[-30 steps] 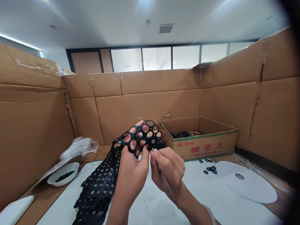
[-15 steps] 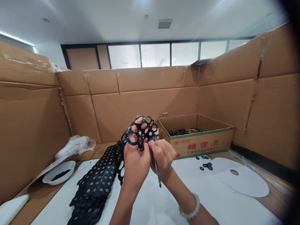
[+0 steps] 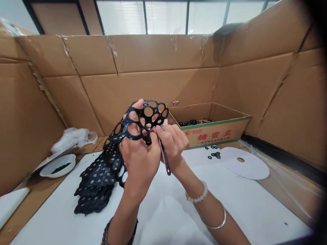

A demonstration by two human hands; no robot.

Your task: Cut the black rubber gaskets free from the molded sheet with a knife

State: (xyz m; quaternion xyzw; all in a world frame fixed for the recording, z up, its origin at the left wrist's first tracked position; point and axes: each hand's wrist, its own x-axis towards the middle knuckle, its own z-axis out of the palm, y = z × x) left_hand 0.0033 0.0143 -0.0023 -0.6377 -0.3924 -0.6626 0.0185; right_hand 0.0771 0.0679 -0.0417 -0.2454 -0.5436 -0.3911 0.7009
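My left hand [image 3: 140,154] is closed on a black sheet full of round holes [image 3: 133,122], which drapes over its fingers. My right hand [image 3: 173,141] pinches a thin metal tool with a small hole at its end [image 3: 165,160]; its working tip is hidden among the fingers. The two hands meet at the lower right edge of the holed sheet, thumbs nearly touching. Behind my left wrist, a stack of black dotted sheets [image 3: 94,187] lies on the white table and runs up toward the held piece.
A cardboard box [image 3: 212,134] with black pieces inside stands behind my right hand. Several small black rings [image 3: 216,155] lie beside a white disc [image 3: 245,166]. At left are a white bowl [image 3: 68,163] of black bits and crumpled plastic [image 3: 74,137]. Cardboard walls [image 3: 158,54] surround the table.
The camera has tilted down, so everything sits higher in view and more forearm shows. The holed sheet looks more spread over my left hand. Both hands keep their holds.
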